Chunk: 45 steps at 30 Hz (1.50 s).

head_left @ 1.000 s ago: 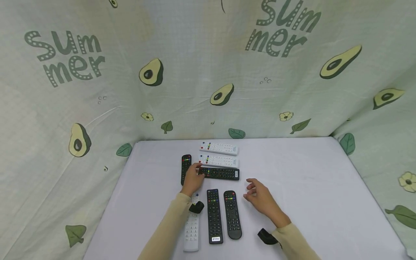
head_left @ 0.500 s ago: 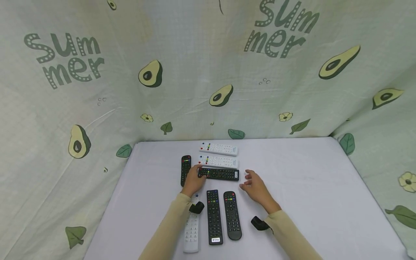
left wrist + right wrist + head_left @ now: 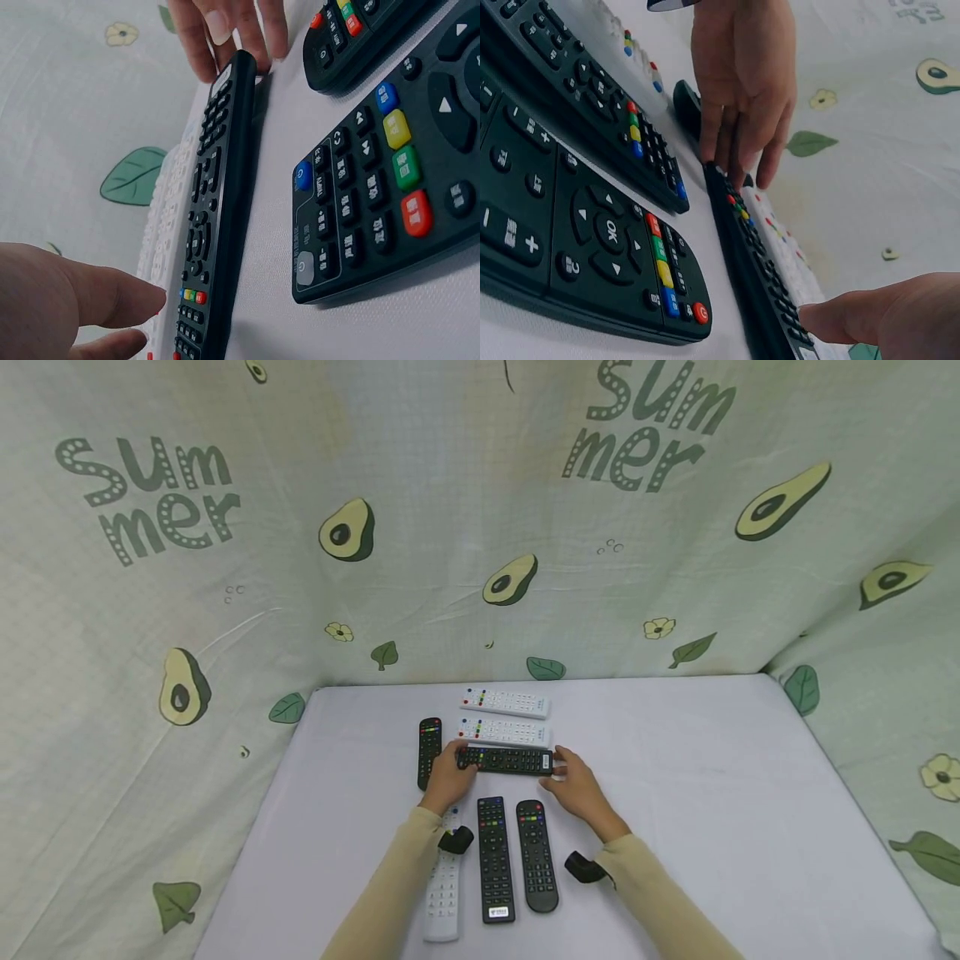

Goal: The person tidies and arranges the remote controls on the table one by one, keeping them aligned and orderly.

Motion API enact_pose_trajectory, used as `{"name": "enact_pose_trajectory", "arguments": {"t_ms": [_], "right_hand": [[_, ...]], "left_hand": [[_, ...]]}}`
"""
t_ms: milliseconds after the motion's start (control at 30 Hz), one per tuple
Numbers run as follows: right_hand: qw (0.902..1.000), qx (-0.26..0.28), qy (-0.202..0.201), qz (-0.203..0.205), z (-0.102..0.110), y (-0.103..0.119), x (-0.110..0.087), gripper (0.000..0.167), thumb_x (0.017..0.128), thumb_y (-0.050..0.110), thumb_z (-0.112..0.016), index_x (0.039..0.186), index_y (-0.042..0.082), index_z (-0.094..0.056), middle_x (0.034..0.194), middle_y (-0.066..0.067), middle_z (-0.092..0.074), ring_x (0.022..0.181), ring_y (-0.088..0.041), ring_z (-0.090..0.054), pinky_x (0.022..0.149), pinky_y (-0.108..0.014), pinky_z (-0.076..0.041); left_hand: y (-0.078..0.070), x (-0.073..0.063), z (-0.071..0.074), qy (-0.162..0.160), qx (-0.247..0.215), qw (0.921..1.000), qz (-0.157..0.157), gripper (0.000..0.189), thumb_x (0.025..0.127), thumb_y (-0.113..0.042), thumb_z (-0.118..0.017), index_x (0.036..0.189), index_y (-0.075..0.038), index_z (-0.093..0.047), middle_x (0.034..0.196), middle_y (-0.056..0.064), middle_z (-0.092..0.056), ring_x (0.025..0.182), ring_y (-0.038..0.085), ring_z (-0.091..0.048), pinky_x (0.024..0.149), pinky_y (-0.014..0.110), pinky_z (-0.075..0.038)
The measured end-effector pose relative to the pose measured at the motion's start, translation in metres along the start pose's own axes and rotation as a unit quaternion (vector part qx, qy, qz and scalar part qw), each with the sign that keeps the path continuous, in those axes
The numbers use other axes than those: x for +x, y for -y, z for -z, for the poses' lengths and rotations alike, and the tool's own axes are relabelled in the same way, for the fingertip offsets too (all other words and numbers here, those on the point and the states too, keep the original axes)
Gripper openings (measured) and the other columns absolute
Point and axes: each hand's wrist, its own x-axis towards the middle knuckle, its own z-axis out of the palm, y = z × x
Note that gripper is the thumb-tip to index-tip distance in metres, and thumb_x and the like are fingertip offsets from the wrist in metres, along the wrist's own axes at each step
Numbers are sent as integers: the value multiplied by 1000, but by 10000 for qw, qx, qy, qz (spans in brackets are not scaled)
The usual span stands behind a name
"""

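A slim black remote control (image 3: 513, 761) lies crosswise on the white table, colored keys toward its left end. My left hand (image 3: 448, 778) grips that left end, thumb on the near side and fingers on the far side. At the other end my right hand (image 3: 577, 789) has its fingertips right at the remote's edge, fingers loosely bent. In the left wrist view, the right hand's fingers (image 3: 271, 26) hang around the far tip of the remote. The right wrist view shows the left hand's fingers (image 3: 742, 142) at the opposite tip.
Two white remotes (image 3: 506, 702) lie behind, parallel to the black one. Another black remote (image 3: 429, 739) stands lengthwise at left. Nearer lie two black remotes (image 3: 495, 868) and a white remote (image 3: 442, 893), partly under the left forearm. A patterned cloth (image 3: 420, 468) hangs behind the table.
My right hand has moved left and away from me, up to the right end of the black remote. The left hand has stayed at the left end, nearly still.
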Motion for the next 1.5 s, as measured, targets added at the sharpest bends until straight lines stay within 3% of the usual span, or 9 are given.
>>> {"name": "enact_pose_trajectory", "arguments": {"t_ms": [400, 600, 767, 1033, 1333, 1500], "right_hand": [[9984, 442, -282, -215, 5, -6, -5, 54, 96, 2, -68, 146, -11, -52, 134, -30, -60, 122, -44, -64, 101, -53, -56], [9953, 837, -469, -146, 15, -10, -14, 44, 100, 1, -64, 142, -7, -58, 130, -28, -64, 116, -40, -69, 91, -45, -61], [9897, 1345, -449, -174, 26, -11, -26, 39, 102, -1, -62, 140, -8, -58, 129, -29, -63, 109, -34, -72, 88, -36, -63], [9757, 2157, -278, -277, 39, -12, -51, 39, 102, -4, -60, 140, -11, -54, 129, -30, -60, 101, -24, -75, 88, -31, -63], [9687, 2437, -240, -398, 47, -20, -76, 39, 102, -5, -60, 140, -10, -53, 130, -26, -58, 103, -18, -73, 90, -27, -62], [9616, 2671, -237, -587, 54, -21, -90, 40, 101, -6, -59, 141, -10, -52, 132, -25, -57, 104, -14, -71, 93, -27, -61]], "left_hand": [[-5, -4, -1, -114, -662, 9977, 3, 48, 94, 2, -66, 141, 7, -56, 144, 29, -58, 132, 46, -57, 113, 58, -48], [-14, -4, 4, -331, -1510, 9880, 5, 42, 94, 6, -64, 136, 7, -60, 140, 28, -62, 127, 43, -61, 110, 53, -51], [-17, -4, 3, -328, -1964, 9799, 69, 33, 98, 4, -64, 132, 3, -63, 138, 23, -65, 123, 37, -63, 103, 46, -57], [-23, 2, 0, 39, -2939, 9557, 176, 29, 103, 2, -60, 132, 4, -61, 133, 22, -64, 108, 23, -66, 93, 33, -61], [-35, 3, 0, 803, -2934, 9522, 283, 27, 106, -5, -61, 131, 5, -62, 123, 17, -67, 101, 16, -65, 90, 30, -60], [-41, 4, 0, 1278, -2827, 9506, 127, 29, 106, -8, -62, 131, 7, -65, 124, 16, -67, 103, 15, -65, 95, 31, -59]]}}
